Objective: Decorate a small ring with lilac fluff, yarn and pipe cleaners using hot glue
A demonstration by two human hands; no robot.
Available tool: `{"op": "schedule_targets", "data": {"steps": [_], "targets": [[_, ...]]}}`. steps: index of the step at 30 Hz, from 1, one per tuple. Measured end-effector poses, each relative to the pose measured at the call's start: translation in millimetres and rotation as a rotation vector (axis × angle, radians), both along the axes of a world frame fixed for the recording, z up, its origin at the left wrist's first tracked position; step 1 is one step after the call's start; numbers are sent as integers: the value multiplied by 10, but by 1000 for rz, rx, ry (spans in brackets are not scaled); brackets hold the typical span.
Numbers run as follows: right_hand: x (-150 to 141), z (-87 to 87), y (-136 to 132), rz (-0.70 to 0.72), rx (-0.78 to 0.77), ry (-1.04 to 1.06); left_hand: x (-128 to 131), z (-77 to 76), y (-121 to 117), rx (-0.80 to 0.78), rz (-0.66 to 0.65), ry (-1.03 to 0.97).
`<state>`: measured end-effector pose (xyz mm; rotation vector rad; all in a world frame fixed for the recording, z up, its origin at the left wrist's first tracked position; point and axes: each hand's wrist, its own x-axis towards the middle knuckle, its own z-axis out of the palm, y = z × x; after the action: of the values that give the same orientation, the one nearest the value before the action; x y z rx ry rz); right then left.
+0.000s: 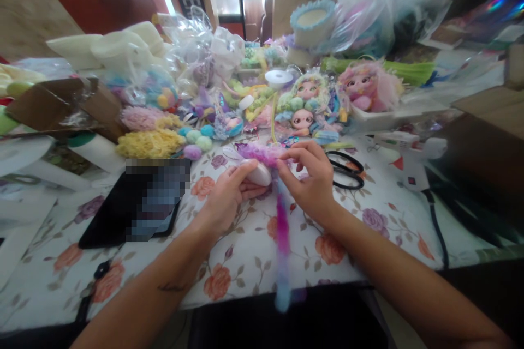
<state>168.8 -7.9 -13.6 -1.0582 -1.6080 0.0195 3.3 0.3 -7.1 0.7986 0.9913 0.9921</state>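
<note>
My left hand (235, 191) is closed around a smooth white rounded piece (261, 173), thumb on top and fingers beneath. Fluffy pink-purple yarn (260, 152) lies along the far side of that piece. At the yarn's right end, the thumb and forefinger of my right hand (309, 180) are pinched together on it. A long translucent strip (282, 234), coloured magenta, lilac and pale blue, hangs down between my hands past the table's front edge. Black-handled scissors (347, 170) lie just right of my right hand.
Left of my hands lies a black tablet (135, 202). A glue gun (403, 142) and its cable are at the right. Behind stand pom-poms (198, 138), yellow yarn (149, 144), doll heads (303, 120), a white spool (279, 78) and plastic bags (380, 5). A flowered cloth (241, 262) covers the table.
</note>
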Motion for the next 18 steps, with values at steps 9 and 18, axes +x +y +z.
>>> {"op": "schedule_targets", "data": {"steps": [9,18], "targets": [[51,-22,6,-124,319,-539,23,-33,-14,44,35,75],[14,-42,63,-83,187,-518,50,-53,-4,81,84,130]]}}
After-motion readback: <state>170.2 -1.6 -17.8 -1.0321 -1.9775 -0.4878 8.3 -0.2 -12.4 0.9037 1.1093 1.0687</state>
